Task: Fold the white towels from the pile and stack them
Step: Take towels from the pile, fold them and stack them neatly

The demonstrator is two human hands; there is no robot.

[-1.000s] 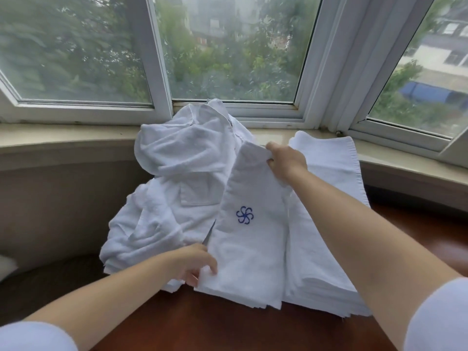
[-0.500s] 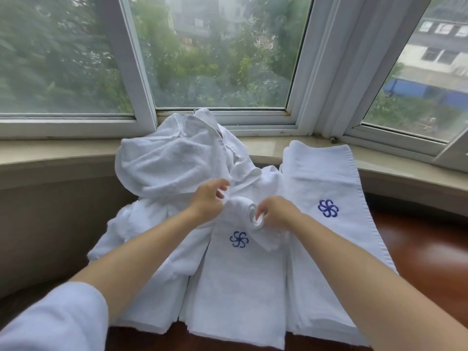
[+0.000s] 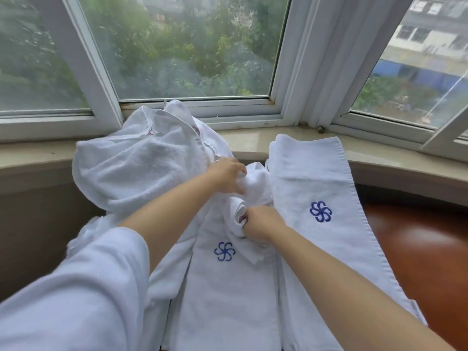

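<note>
Between pile and stack, both hands' grip bunches towel.

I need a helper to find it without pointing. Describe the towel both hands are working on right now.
Start at the middle window pane and drop to the sill, where the loose pile of white towels is heaped. Right of it lies a folded towel with a blue pinwheel logo. The bunched towel on its far end is the one: crumpled, gripped by the left hand and right hand.

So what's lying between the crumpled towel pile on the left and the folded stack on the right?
In the head view, a flat towel with a blue logo lies between the pile and the stack; both hands grip its bunched far end.
</note>
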